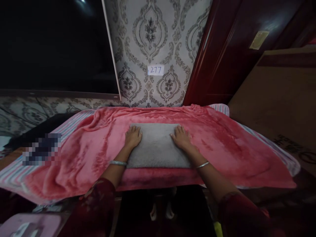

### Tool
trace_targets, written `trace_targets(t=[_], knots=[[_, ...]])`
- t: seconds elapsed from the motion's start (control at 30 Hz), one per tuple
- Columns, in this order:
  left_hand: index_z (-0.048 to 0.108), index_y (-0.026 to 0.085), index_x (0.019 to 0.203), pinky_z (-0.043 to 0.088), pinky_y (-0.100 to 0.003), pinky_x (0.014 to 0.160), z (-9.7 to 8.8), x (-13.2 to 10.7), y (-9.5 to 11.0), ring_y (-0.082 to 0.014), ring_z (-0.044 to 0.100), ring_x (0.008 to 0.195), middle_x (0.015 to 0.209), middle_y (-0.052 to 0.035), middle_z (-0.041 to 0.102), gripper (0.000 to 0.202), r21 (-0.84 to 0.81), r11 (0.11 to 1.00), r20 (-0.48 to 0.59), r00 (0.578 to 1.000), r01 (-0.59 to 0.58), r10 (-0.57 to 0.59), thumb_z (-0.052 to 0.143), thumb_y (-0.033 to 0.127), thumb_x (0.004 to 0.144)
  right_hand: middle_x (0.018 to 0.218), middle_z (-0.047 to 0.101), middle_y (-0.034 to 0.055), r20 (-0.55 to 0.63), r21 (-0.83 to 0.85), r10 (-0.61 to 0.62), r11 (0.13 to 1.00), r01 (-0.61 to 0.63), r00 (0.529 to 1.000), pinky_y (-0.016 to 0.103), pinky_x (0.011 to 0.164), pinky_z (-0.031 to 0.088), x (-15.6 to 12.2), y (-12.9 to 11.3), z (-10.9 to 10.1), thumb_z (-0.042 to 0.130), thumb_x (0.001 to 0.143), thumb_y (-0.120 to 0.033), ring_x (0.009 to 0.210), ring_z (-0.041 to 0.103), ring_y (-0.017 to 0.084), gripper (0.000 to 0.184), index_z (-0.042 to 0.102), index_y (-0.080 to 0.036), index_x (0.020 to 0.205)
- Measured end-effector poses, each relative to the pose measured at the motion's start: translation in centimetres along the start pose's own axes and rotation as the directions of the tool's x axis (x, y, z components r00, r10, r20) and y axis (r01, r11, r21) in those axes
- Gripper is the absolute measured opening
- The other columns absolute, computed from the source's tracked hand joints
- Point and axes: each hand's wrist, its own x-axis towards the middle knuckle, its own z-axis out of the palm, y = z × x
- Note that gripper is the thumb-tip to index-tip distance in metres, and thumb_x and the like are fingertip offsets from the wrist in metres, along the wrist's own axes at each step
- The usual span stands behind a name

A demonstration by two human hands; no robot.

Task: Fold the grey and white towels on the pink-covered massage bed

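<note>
A folded grey cloth [156,146] lies flat on a pink fleece blanket [222,144] that covers a table. My left hand [132,136] rests palm down on the cloth's left edge, fingers stretched out. My right hand [181,137] lies flat on the cloth's right edge, fingers also extended. Both wrists wear a thin bangle. Neither hand holds anything.
A striped sheet [71,126] shows under the blanket at the left and right edges. Patterned wallpaper with a paper label reading 277 [155,69] stands behind. A dark red door [237,52] and a brown cardboard box [278,95] are at the right. A dark screen [54,42] fills the upper left.
</note>
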Motion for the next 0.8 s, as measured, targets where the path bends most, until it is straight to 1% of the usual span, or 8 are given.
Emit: trace_targets(t=[0.07, 0.13, 0.2, 0.3, 0.37, 0.5, 0.67, 0.8], knots=[[0.046, 0.015, 0.148, 0.034, -0.056, 0.116, -0.6, -0.4, -0.1, -0.0319, 0.034, 0.148, 0.159, -0.0184, 0.038, 0.054, -0.005, 1.000, 0.005, 1.000, 0.010, -0.010, 0.037, 0.034, 0.098, 0.165, 0.020, 0.0173, -0.024, 0.013, -0.147, 0.989, 0.147, 0.989, 0.057, 0.121, 0.017, -1.6, -2.6, -0.3, 0.032, 0.102, -0.041, 0.154, 0.013, 0.031, 0.065, 0.030, -0.006, 0.156], [0.042, 0.015, 0.151, 0.029, -0.061, 0.118, -1.1, -1.5, -0.3, -0.0334, 0.027, 0.151, 0.162, -0.0189, 0.032, 0.056, 0.005, 1.000, -0.016, 1.000, -0.004, 0.004, 0.040, 0.033, 0.097, 0.165, 0.021, 0.0164, -0.036, 0.050, -0.296, 0.953, 0.297, 0.955, 0.057, 0.121, 0.017, -3.4, -5.8, -0.1, 0.033, 0.101, -0.038, 0.154, 0.015, 0.031, 0.063, 0.031, -0.007, 0.156], [0.041, 0.016, 0.152, 0.026, -0.060, 0.120, -1.4, -3.4, -0.5, -0.0317, 0.026, 0.152, 0.162, -0.0175, 0.032, 0.056, 0.022, 0.998, -0.032, 0.998, -0.059, 0.059, 0.038, 0.031, 0.098, 0.165, 0.022, 0.0152, -0.047, 0.097, -0.402, 0.909, 0.405, 0.914, 0.056, 0.121, 0.018, -5.3, -9.0, 0.7, 0.033, 0.101, -0.036, 0.153, 0.017, 0.030, 0.062, 0.032, -0.008, 0.156], [0.044, 0.016, 0.150, 0.032, -0.052, 0.119, -0.9, -6.6, -0.8, -0.0267, 0.035, 0.148, 0.158, -0.0156, 0.040, 0.053, 0.033, 0.987, 0.008, 0.988, -0.155, 0.155, 0.033, 0.028, 0.099, 0.164, 0.024, 0.0150, -0.038, 0.143, -0.480, 0.865, 0.480, 0.876, 0.053, 0.122, 0.018, -7.4, -12.2, 2.2, 0.032, 0.101, -0.034, 0.152, 0.020, 0.029, 0.061, 0.033, -0.008, 0.156], [0.045, 0.016, 0.150, 0.034, -0.050, 0.118, -0.4, -8.2, -1.0, -0.0262, 0.035, 0.149, 0.159, -0.0147, 0.039, 0.053, 0.042, 0.985, 0.045, 0.986, -0.164, 0.163, 0.031, 0.029, 0.100, 0.164, 0.025, 0.0145, -0.029, 0.153, -0.494, 0.857, 0.492, 0.869, 0.051, 0.123, 0.016, -8.2, -13.0, 2.9, 0.031, 0.101, -0.034, 0.152, 0.020, 0.028, 0.061, 0.032, -0.007, 0.156], [0.044, 0.018, 0.151, 0.032, -0.050, 0.119, 0.3, -9.1, -1.1, -0.0270, 0.031, 0.151, 0.162, -0.0128, 0.033, 0.054, 0.051, 0.988, 0.071, 0.988, -0.143, 0.139, 0.032, 0.032, 0.101, 0.164, 0.026, 0.0138, -0.019, 0.162, -0.464, 0.873, 0.460, 0.886, 0.047, 0.124, 0.015, -8.8, -10.7, 3.1, 0.033, 0.101, -0.045, 0.153, 0.019, 0.026, 0.066, 0.033, -0.009, 0.156], [0.046, 0.020, 0.150, 0.032, -0.049, 0.119, 0.4, -8.7, -1.3, -0.0261, 0.032, 0.150, 0.162, -0.0109, 0.034, 0.053, 0.009, 0.989, 0.034, 0.989, -0.146, 0.145, 0.032, 0.034, 0.101, 0.164, 0.024, 0.0164, -0.037, 0.100, -0.262, 0.959, 0.265, 0.964, 0.047, 0.124, 0.013, -9.8, -3.6, 3.1, 0.036, 0.100, -0.052, 0.153, 0.018, 0.027, 0.072, 0.033, -0.006, 0.156], [0.045, 0.019, 0.150, 0.029, -0.049, 0.121, 0.2, -8.9, -1.2, -0.0260, 0.029, 0.151, 0.163, -0.0108, 0.031, 0.054, -0.009, 0.993, 0.057, 0.991, -0.120, 0.120, 0.031, 0.034, 0.101, 0.164, 0.023, 0.0151, -0.096, 0.057, -0.117, 0.991, 0.123, 0.989, 0.048, 0.123, 0.014, -11.5, 1.6, 4.1, 0.033, 0.101, -0.048, 0.154, 0.017, 0.027, 0.069, 0.032, -0.006, 0.156]])
